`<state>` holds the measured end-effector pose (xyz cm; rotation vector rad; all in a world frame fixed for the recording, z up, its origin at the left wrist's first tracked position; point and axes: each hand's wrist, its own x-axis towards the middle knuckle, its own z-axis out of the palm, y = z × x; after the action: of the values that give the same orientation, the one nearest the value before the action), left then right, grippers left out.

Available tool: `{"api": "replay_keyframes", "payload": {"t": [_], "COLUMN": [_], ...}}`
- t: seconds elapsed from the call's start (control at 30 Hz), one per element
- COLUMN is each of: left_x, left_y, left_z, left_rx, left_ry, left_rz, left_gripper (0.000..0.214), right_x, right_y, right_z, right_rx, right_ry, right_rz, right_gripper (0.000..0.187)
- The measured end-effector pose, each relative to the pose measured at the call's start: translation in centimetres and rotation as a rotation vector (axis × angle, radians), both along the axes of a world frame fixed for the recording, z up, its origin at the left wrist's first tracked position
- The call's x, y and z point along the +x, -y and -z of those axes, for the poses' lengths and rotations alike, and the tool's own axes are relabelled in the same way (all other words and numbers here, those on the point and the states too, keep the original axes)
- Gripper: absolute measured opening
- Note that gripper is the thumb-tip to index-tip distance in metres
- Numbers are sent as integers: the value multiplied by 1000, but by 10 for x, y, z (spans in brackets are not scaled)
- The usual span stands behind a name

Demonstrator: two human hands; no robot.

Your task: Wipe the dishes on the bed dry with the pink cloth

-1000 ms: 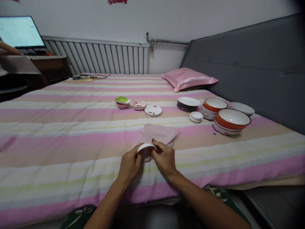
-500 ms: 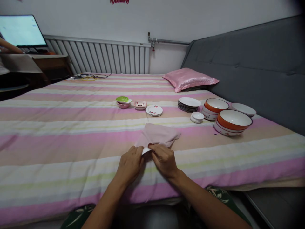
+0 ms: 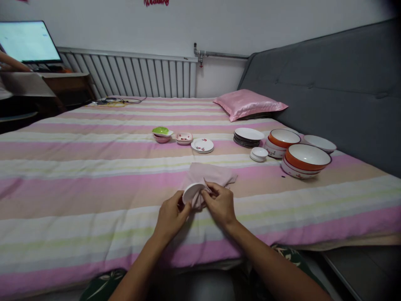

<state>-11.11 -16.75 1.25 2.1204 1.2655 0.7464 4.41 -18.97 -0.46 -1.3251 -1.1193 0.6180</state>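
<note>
A small white dish (image 3: 191,192) is tilted up between my two hands, just above the near part of the bed. My left hand (image 3: 171,213) grips its left edge, thumb in front and fingers behind. My right hand (image 3: 220,203) pinches a pale pink cloth (image 3: 210,172) against the dish's right side. Part of the cloth bunches over the dish's lower face, and the rest lies spread on the bed behind. The dish's right edge is hidden by cloth and fingers.
On the striped bedspread (image 3: 94,179) stand small dishes (image 3: 162,134), a square dish (image 3: 184,138), flowered plates (image 3: 202,145), dark-sided plates (image 3: 248,137), little white dishes (image 3: 259,154) and orange-rimmed bowls (image 3: 307,161). Behind lies a pink pillow (image 3: 250,104). A person's arm (image 3: 12,62) shows far left.
The dish has turned so more of its white face shows. My right hand has shifted slightly right and bunched the cloth onto it; my left thumb now shows in front.
</note>
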Motion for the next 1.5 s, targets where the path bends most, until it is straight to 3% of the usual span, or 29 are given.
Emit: {"api": "replay_keyframes", "payload": {"t": [0.17, 0.4, 0.6, 0.83, 1.03, 1.27, 1.5], "left_x": [10, 18, 23, 22, 16, 1, -10], "left_y": [0, 10, 18, 13, 8, 0, -3], "left_z": [18, 17, 16, 16, 12, 3, -5], "left_rx": [-193, -113, -121, -112, -141, -165, -156], "left_ry": [250, 314, 348, 419, 365, 119, -149], "left_rz": [-1, -88, -133, -72, -23, 126, 171], "left_gripper": [30, 30, 25, 22, 21, 20, 22], "right_x": [-5, -14, -17, -14, -8, 1, 4], "right_y": [0, 2, 4, 2, 2, 3, 6], "right_z": [2, 5, 6, 9, 4, 0, -2], "right_rx": [-68, -145, -138, -111, -105, 12, 171], "right_ry": [-294, -595, -616, -428, -250, 196, 470], "right_rz": [-117, -179, -247, -201, -135, -71, -178], "right_gripper": [24, 28, 23, 25, 26, 25, 31]}}
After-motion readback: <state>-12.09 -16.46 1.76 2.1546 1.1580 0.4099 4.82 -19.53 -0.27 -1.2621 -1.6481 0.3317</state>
